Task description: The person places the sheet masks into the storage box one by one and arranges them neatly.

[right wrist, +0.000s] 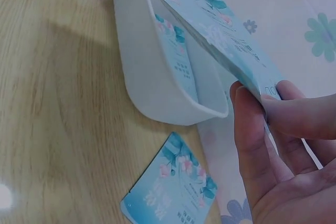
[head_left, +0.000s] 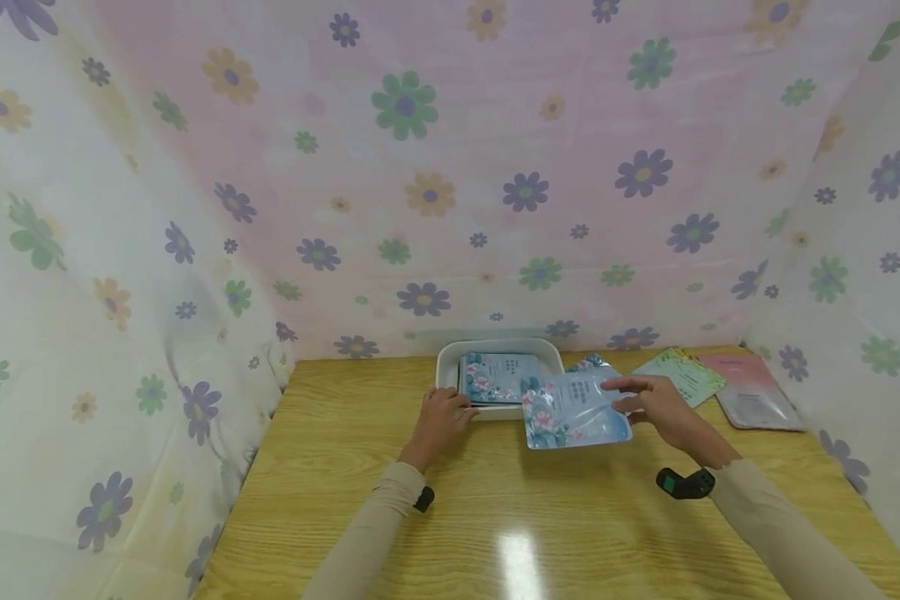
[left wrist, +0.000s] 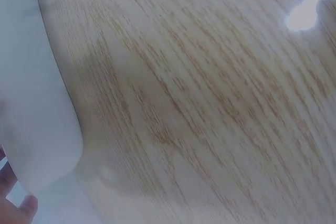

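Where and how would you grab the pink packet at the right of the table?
I'd pinch the near edge of the pink packet, coming in low from the near side of the table. It lies flat, so an edge probably offers the best grip; the near one looks clear, while the green packets crowd its left edge.

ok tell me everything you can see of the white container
The white container is an open, plastic-looking tub with smooth walls, rounded corners and a thin rim. It stands upright on the wooden-looking table, close to the flowered cloth. Blue floral packets lie inside. The left hand grips its near left corner.
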The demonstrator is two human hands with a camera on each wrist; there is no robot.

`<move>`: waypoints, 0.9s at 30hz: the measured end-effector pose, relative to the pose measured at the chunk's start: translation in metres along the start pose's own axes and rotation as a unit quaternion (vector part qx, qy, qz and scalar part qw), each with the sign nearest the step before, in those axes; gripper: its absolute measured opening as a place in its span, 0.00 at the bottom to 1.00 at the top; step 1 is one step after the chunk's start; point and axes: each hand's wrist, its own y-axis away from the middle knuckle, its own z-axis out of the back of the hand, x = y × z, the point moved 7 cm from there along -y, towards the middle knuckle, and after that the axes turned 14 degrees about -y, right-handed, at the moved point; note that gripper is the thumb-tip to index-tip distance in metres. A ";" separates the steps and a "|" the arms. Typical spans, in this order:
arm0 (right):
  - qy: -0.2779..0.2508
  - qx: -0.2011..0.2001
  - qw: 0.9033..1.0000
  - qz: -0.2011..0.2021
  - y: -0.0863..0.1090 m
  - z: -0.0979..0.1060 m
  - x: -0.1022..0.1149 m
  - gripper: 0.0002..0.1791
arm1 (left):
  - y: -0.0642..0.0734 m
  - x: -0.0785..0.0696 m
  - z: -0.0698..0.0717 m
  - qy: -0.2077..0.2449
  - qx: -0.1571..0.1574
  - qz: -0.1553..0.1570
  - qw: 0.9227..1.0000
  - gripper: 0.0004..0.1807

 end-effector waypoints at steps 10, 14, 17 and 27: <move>0.006 0.014 1.000 -0.001 -0.013 -0.006 0.008 0.23 | 0.000 -0.001 0.004 -0.011 -0.038 -0.018 0.999 0.09; 0.005 0.015 1.000 0.001 -0.019 -0.009 0.009 0.23 | 0.000 -0.001 0.002 -0.008 -0.043 -0.021 0.999 0.09; -0.003 0.009 1.000 -0.005 -0.025 -0.010 0.006 0.22 | 0.000 -0.001 0.001 -0.014 -0.040 -0.023 0.999 0.09; -0.009 0.019 1.000 -0.013 -0.039 -0.019 0.002 0.21 | 0.000 -0.002 0.005 -0.018 -0.047 -0.029 0.998 0.09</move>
